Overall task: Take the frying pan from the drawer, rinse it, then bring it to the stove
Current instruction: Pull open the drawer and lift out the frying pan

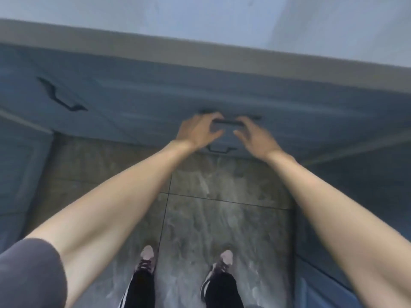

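Hands: both reach forward to one dark handle [227, 122] on the blue drawer front [222, 101], below the edge of the table [200, 50].
Left hand [196, 132]: its fingers curl over the left end of the handle, so it seems to hold the bar; the blur hides how firm the hold is.
Right hand [255, 135]: it is at the right end of the bar, fingers bent toward it; I cannot tell whether they close on it or only touch.
Reason for two hands: probably the drawer is wide or heavy, and a pull from both ends keeps it straight.
Frying pan: not visible; I judge it lies inside the drawer behind the hands, which is closed.
Second handle [219, 149]: just under the hands, on a lower front.
Third handle [61, 94]: well to the left of the left hand.
Floor [200, 218]: stone tiles below the arms, with two shoes [147, 258].
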A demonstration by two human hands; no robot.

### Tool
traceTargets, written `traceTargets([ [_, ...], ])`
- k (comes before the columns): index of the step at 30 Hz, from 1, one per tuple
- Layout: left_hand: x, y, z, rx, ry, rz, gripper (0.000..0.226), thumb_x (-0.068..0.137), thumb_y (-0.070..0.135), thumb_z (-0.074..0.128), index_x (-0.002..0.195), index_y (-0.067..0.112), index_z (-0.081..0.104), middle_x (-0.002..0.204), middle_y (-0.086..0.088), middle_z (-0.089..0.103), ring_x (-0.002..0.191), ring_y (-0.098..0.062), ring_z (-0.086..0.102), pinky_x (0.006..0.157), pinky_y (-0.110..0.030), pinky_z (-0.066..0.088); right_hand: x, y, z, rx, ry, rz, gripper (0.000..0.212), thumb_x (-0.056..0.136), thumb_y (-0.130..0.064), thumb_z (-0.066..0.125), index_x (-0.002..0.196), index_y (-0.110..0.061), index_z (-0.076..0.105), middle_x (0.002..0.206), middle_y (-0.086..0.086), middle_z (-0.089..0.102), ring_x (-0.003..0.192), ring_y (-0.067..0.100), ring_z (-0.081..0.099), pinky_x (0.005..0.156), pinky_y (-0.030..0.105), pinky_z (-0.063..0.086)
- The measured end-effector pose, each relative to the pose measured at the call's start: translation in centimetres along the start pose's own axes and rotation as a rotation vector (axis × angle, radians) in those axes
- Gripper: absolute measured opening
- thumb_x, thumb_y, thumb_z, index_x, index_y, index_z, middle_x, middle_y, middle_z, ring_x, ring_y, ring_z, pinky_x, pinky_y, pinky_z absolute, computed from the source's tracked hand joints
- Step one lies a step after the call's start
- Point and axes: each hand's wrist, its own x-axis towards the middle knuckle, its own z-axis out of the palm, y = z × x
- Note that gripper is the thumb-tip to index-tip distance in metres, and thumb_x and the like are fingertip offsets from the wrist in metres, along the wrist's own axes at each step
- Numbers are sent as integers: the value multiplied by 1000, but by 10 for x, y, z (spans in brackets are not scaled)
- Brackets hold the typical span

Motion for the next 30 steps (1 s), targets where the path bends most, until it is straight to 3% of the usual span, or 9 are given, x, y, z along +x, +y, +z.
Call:
traceTargets([
  [3,9,-6,12,-287,71,30,22,84,34,64,103,25,67,96,9,70,96,-11,65,84,-29,48,12,3,3,49,75,-51,31,94,-37,45,110,-14,56,112,14,65,105,32,59,89,42,44],
  [6,12,-10,22,-521,113,72,15,85,24,66,95,14,71,89,3,70,87,-10,66,84,-30,49,11,3,8,176,127,-74,26,93,-34,48,103,-13,60,100,9,67,95,27,60,83,32,42],
  [13,10,-7,23,-509,105,42,12,85,21,66,92,13,71,86,1,70,79,-7,60,77,-24,45,1,1,8,9,164,-69,32,94,-35,45,110,-11,58,112,14,67,104,34,60,80,36,41],
  [17,-8,-10,26,-498,86,38,13,86,27,64,93,18,70,85,8,68,76,-4,58,79,-28,48,-16,-1,13,87,132,-14,26,94,-37,45,100,-18,60,93,7,68,90,26,60,74,34,41],
  [22,-35,-13,28,-503,-15,24,13,87,33,62,95,26,70,87,11,69,78,-4,58,80,-31,49,-44,-9,37,421,158,85,11,94,-27,47,87,-26,55,68,-9,60,61,1,55,67,23,40],
  [24,-46,-15,27,-508,-74,17,14,87,33,62,96,25,70,90,8,70,77,-4,58,78,-27,48,-58,-13,42,479,152,117,8,93,-26,50,90,-26,57,69,-10,62,58,-6,55,68,21,42],
  [26,-62,-20,29,-504,-152,35,18,88,31,62,99,21,71,94,4,72,75,-2,56,70,-12,42,-76,-15,46,500,126,150,8,91,-26,54,89,-30,60,73,-10,65,65,-7,59,73,22,44],
  [28,-79,-22,34,-572,-201,56,19,88,23,63,102,13,72,96,0,72,71,3,56,66,-3,38,-95,-16,50,514,102,201,11,88,-25,59,86,-35,63,84,-7,68,80,2,63,79,21,45],
  [30,-99,-23,43,-693,-188,54,17,87,12,64,101,6,72,94,-5,72,69,7,58,69,-4,40,-112,-17,56,561,110,250,9,85,-20,64,89,-25,69,93,0,70,84,5,62,76,10,43],
])
